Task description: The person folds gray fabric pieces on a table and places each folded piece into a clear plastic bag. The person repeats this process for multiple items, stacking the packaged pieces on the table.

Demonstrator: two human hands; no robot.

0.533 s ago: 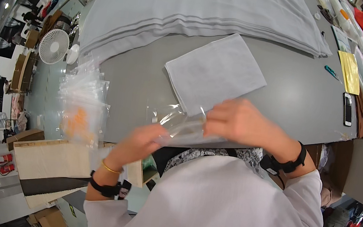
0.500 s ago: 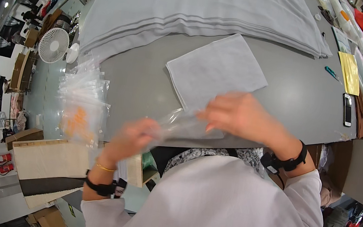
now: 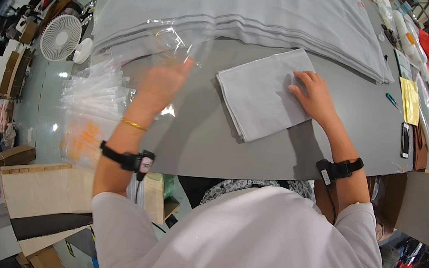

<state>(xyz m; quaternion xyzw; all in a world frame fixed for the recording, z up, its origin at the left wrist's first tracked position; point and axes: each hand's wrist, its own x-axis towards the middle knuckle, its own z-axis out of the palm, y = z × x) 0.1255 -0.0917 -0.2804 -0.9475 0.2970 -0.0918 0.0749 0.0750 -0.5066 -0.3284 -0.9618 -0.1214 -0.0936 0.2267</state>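
Note:
My right hand (image 3: 310, 95) rests on the right part of a folded light grey cloth (image 3: 261, 96), fingers spread and slightly bent, holding nothing. The cloth lies tilted on the grey table. Off to its left, my left hand (image 3: 159, 88) is raised and smeared by motion. A clear plastic bag (image 3: 176, 38) surrounds or overlaps that hand, with shiny film above the fingertips and beside the wrist. Whether the hand is inside the bag or grips it, I cannot tell.
A wide stack of grey fabric (image 3: 254, 8) covers the table's far side. Clear bags with orange print (image 3: 91, 111) are piled at the left edge, near a white fan (image 3: 60, 38). On the right lie a phone (image 3: 405, 140), teal snips (image 3: 392, 100) and yellow paper (image 3: 409, 101).
My left hand has moved up and left with the clear bag. The right hand has let go of the bag and moved onto the cloth, which sits slightly further right and turned.

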